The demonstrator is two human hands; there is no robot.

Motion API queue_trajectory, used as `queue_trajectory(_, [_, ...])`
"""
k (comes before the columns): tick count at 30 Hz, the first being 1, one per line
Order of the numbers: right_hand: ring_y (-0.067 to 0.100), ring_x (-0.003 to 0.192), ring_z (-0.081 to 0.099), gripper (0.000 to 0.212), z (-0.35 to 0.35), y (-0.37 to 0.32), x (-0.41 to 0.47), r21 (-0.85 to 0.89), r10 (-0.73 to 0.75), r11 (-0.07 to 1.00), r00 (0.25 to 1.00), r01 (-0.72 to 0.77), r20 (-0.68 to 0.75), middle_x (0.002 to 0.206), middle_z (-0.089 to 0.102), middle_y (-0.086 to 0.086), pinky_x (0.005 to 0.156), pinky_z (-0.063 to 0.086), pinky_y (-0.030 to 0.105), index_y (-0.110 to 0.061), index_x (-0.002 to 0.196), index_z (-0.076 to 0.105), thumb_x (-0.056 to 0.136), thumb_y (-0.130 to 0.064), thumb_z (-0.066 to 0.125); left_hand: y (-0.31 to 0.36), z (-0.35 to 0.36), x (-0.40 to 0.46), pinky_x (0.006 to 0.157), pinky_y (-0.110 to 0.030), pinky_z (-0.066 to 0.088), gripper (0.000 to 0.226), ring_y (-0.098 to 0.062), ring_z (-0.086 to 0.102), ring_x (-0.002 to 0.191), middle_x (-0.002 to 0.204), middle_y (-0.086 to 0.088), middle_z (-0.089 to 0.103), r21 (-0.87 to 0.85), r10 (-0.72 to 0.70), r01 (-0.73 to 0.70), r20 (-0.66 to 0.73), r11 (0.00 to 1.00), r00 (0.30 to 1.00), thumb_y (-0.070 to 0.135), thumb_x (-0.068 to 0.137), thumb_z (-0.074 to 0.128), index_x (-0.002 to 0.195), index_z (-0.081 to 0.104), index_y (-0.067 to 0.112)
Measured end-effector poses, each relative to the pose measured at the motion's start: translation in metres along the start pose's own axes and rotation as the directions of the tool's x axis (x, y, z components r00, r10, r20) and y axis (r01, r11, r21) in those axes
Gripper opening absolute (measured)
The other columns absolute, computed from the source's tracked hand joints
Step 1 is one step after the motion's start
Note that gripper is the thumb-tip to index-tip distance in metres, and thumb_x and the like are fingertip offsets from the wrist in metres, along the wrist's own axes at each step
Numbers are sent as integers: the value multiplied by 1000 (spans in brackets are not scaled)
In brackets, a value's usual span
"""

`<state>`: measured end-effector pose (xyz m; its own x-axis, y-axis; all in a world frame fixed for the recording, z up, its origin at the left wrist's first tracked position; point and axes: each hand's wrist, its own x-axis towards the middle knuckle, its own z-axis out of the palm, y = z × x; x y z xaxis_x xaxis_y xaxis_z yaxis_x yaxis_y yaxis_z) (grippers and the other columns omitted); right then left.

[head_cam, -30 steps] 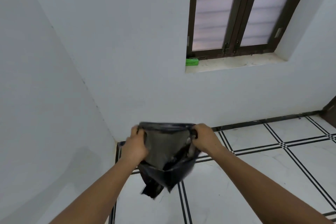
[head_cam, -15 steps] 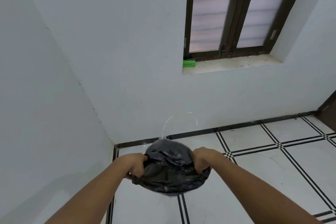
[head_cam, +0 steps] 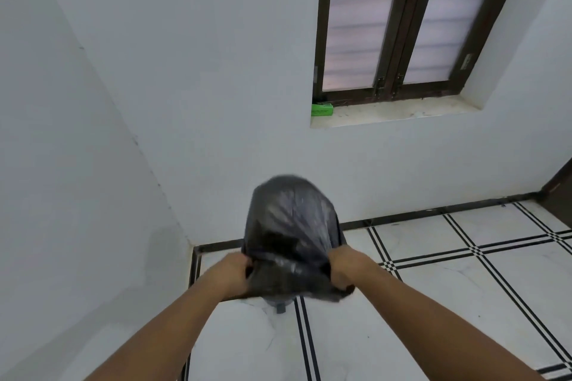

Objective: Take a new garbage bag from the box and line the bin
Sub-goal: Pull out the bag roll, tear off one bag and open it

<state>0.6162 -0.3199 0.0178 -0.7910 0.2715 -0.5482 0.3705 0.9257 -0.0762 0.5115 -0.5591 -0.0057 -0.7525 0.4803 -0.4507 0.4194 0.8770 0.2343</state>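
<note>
A black garbage bag (head_cam: 291, 223) balloons upward, full of air, in front of the room's corner. My left hand (head_cam: 232, 275) grips the left side of its mouth and my right hand (head_cam: 343, 267) grips the right side, both held low with the bag puffed above them. Just under the bag a small piece of a grey bin (head_cam: 280, 306) shows on the floor; the rest of it is hidden by the bag. A green box (head_cam: 322, 109) lies on the left end of the window sill.
White walls meet in a corner at the left. A dark-framed window (head_cam: 399, 25) sits above the sill (head_cam: 396, 113). The floor is white tile with black double lines (head_cam: 464, 250). A dark door edge (head_cam: 557, 192) shows at far right.
The bag hung limp and open between my hands a second ago; my hands dropped and the bag has filled with air and billowed upward.
</note>
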Motion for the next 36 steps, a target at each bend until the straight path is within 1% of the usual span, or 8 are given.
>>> queue_trajectory(3, [30, 110, 66, 42, 7, 1, 4, -13, 29, 1000, 987, -27, 160, 119, 63, 14, 95, 56, 36, -7, 126, 61, 86, -12, 69, 1, 1, -3, 70, -29, 59, 51, -23, 64, 90, 120, -9, 60, 27, -125, 125, 409, 992, 904, 6, 80, 67, 130, 60, 18])
queue_trajectory(6, [30, 103, 66, 33, 9, 6, 17, 222, 81, 975, 962, -21, -263, 124, 61, 12, 83, 56, 34, -9, 119, 63, 85, -12, 61, -1, 1, 12, 87, -34, 56, 55, -26, 64, 105, 145, -7, 47, -137, -76, 69, -48, 988, 996, 14, 82, 66, 136, 55, 16])
queue_trajectory(9, [26, 83, 62, 50, 0, 7, 22, 270, 30, 947, 790, 174, -613, 149, 37, 6, 69, 50, 31, -7, 132, 51, 83, -3, 60, 9, -10, 12, 63, -34, 50, 63, -26, 64, 77, 163, -3, 19, -263, -100, -62, -561, 963, 822, 11, 86, 61, 146, 41, 15])
queue_trajectory(13, [22, 72, 59, 68, -10, 0, 19, 226, 29, 942, 610, 249, -792, 156, 24, 5, 63, 52, 30, -8, 145, 37, 83, -1, 63, 22, -18, 3, 56, -40, 54, 87, -28, 60, 76, 165, -4, 12, -116, -55, -53, -765, 992, 641, 10, 78, 73, 152, 28, 14])
queue_trajectory(18, [28, 99, 67, 32, 6, 10, 26, 174, 6, 984, 975, 33, -221, 121, 61, 11, 87, 57, 35, -9, 119, 64, 88, -16, 64, 3, 13, 10, 73, -39, 57, 64, -29, 65, 100, 156, -1, 22, 90, -11, 49, -380, 995, 925, 19, 86, 69, 143, 41, 16])
queue_trajectory(21, [25, 95, 69, 29, 11, 13, 29, 209, 5, 978, 1000, -5, 0, 101, 67, 10, 84, 60, 29, -7, 111, 72, 84, -12, 64, -11, 23, 14, 89, -42, 56, 79, -29, 61, 117, 158, -3, 21, -28, -126, 123, -145, 992, 981, 22, 84, 67, 154, 32, 17])
queue_trajectory(30, [18, 77, 61, 20, 5, 6, 50, 557, -28, 806, 952, 201, -304, 91, 64, 5, 59, 44, 24, -19, 100, 50, 88, -21, 65, -15, 10, 19, 88, -40, 56, 78, -27, 61, 110, 152, -5, 24, -175, -231, 202, -164, 964, 959, 15, 79, 66, 151, 34, 13])
queue_trajectory(36, [24, 99, 63, 17, 0, -15, 71, 202, -203, 920, 851, 335, -485, 112, 63, 3, 81, 55, 33, -20, 105, 69, 91, -24, 61, -32, 3, 20, 94, -43, 54, 75, -28, 57, 118, 149, -5, 27, -297, -296, 238, -170, 925, 940, 16, 78, 66, 147, 37, 12])
